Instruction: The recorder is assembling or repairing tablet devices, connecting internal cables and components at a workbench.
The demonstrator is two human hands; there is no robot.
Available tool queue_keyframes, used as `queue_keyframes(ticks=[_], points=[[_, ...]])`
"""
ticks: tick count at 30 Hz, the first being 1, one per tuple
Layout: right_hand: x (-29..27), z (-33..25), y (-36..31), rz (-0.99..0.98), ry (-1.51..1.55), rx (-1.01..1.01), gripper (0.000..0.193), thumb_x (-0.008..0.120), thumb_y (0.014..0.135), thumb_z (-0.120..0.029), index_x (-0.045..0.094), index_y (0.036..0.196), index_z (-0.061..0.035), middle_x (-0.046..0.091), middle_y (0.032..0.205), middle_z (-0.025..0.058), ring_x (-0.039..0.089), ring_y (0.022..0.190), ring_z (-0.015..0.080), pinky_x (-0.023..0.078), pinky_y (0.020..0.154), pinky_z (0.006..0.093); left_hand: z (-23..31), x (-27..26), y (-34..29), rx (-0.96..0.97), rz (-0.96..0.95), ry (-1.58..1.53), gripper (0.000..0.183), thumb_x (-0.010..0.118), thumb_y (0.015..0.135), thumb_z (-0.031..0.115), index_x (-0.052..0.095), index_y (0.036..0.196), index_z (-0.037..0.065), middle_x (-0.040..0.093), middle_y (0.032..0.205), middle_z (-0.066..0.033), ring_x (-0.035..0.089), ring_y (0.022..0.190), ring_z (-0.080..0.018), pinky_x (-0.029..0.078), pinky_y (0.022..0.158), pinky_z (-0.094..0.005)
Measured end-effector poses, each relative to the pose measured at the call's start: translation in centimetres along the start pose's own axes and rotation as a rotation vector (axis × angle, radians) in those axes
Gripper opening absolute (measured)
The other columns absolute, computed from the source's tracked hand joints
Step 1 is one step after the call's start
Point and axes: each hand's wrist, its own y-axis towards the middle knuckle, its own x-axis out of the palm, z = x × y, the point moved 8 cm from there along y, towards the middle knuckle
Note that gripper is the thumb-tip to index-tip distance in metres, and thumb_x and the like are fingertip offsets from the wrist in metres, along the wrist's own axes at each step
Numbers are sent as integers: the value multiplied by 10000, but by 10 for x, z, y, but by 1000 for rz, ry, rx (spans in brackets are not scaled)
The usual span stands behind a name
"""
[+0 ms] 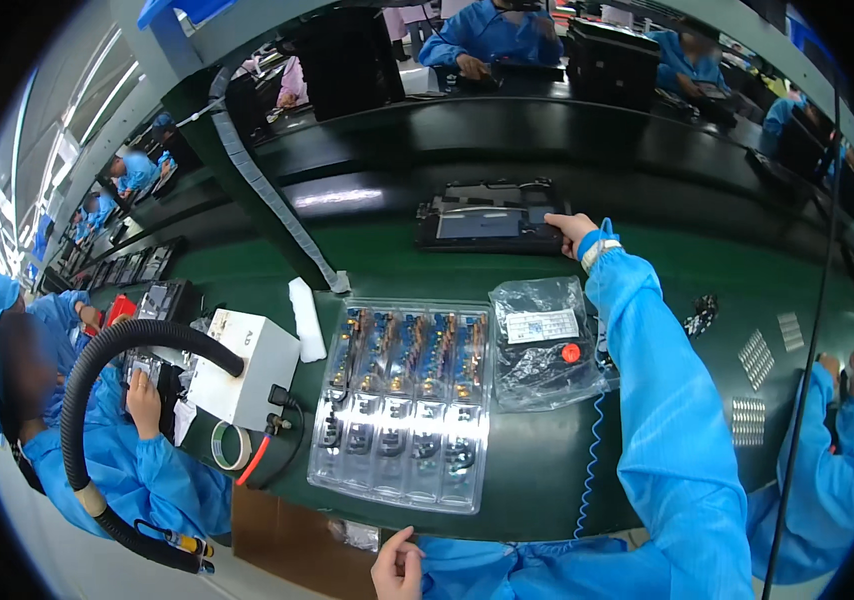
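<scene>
1. My right hand reaches forward across the dark green tabletop, its fingers closed on the right end of a flat, black, rectangular casing with a grey-blue panel inside.
2. That casing lies flat at the far side of the work area, beyond the tray and the bag.
3. My left hand is low, near the table's front edge, fingers partly curled; I see nothing in it, but cannot tell whether it is fully closed.
4. In front of me sits a clear plastic compartmented tray, with blue and copper-coloured circuit boards in its far part and small dark pieces in its near compartments.
5. Just right of it lies a crinkled clear plastic bag with a white label and a round red piece on it.
6. Left of the tray I have a white block-like strip, a white box joined to a black corrugated hose, and a pale tape roll.
7. Farther left, a co-worker in blue sits close by.
</scene>
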Motion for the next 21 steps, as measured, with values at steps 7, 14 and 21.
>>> queue_keyframes(ticks=[7, 14, 21], points=[[2, -22, -42, -161, 179, 39, 187, 607, 806, -231, 515, 792, -68, 443, 658, 3, 279, 405, 65, 255, 385, 218, -7, 1, -3, -77, -27, -213, 305, 471, 848, -3, 525, 1149, 1, 539, 778, -33, 450, 663, -66, 366, 598, -184], [-71, -73, -261, -453, 69, -421, 142, 503, 875, -232, 480, 869, -91, 382, 667, -53, 275, 458, 15, 192, 399, 184, 75, 46, 15, 333, -311, -50, 302, 514, 785, -39, 579, 1075, 17, 584, 782, -91, 551, 641, -145, 433, 559, -234], [-155, 26, -322, 263, -644, -792, 125, 424, 882, -112, 437, 935, 0, 506, 799, 203, 525, 731, 343, 424, 664, 399, 161, 195, 19, 988, -489, 400, 431, 584, 750, 93, 495, 1169, 42, 494, 1167, -164, 491, 1065, -309, 423, 861, -378]])
